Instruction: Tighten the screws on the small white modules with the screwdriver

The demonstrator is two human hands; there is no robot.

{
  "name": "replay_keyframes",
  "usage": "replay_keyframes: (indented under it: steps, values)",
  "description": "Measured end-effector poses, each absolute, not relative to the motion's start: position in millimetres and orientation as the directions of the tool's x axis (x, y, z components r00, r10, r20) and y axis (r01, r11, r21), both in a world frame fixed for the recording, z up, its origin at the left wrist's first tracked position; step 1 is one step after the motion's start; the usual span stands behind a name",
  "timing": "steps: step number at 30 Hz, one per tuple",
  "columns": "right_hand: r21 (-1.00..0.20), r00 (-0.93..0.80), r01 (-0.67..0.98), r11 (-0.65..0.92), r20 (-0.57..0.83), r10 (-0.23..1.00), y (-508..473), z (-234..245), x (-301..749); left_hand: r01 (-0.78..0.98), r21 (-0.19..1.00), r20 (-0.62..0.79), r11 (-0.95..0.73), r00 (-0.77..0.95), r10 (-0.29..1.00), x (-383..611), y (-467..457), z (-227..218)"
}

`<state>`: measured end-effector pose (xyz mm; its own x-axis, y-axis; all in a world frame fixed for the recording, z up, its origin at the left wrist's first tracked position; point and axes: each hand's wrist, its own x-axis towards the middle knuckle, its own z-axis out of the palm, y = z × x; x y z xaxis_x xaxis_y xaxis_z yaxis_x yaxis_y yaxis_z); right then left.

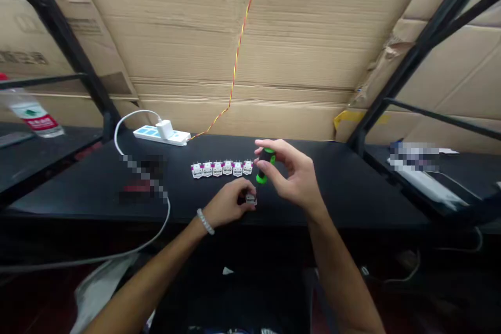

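Note:
My right hand (291,175) is closed around a short screwdriver (265,164) with a black and green handle, held upright above the black table (352,188). My left hand (229,203) rests on the table just below it, fingers pinched on a small white part (251,199). A row of several small white and pink parts (221,168) lies on the table just behind my left hand. A beaded bracelet sits on my left wrist.
A white power strip (162,134) with a charger and white cable lies at the back left. A plastic bottle (29,109) stands far left. Cardboard sheets (274,36) and black metal struts rise behind. A red-yellow wire (238,52) hangs down the cardboard.

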<state>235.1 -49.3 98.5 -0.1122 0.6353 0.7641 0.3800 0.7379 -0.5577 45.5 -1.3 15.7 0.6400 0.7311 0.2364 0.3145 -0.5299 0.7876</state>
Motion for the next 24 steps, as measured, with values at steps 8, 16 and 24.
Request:
replay_keyframes:
  steps: [8,16,24]
  values:
    - [-0.612,-0.225,0.268,0.744,0.712,0.666,-55.0,100.6,239.7,0.314,0.781,0.242,-0.54,0.644,0.726,44.5,-1.5,16.5]
    - [-0.441,-0.131,0.458,0.772,0.825,0.549,-53.4,99.3,235.6,0.324,0.782,0.239,-0.532,0.632,0.737,44.8,-1.9,15.6]
    - [-0.478,-0.158,0.404,0.78,0.803,0.574,-53.8,103.7,231.2,0.316,0.772,0.257,-0.551,0.639,0.725,45.2,-1.3,14.6]
